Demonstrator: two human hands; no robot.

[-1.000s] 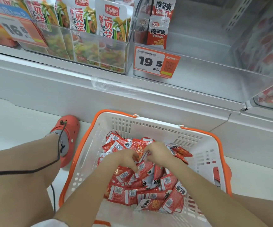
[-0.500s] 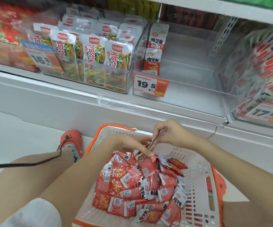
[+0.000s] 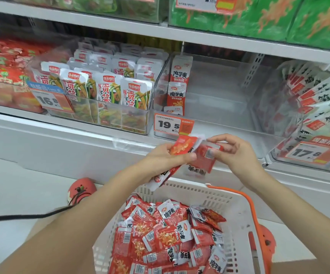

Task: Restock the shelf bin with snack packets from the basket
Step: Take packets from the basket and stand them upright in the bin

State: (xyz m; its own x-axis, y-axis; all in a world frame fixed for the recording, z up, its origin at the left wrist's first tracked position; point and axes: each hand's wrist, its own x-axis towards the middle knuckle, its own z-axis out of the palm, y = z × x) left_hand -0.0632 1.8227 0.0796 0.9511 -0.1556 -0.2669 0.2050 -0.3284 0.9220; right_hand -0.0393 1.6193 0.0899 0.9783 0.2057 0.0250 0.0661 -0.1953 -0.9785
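Both hands are raised above the basket (image 3: pixel 237 206), just in front of the clear shelf bin (image 3: pixel 219 107). The left hand (image 3: pixel 160 161) grips a stack of red snack packets (image 3: pixel 182 148), and the right hand (image 3: pixel 237 153) pinches another packet (image 3: pixel 205 157) against it. More packets (image 3: pixel 168 234) fill the basket.

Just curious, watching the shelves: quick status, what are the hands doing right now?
Left hand and right hand each gripping red snack packets, raised above basket. Clear shelf bin ahead nearly empty. Nothing blocking.
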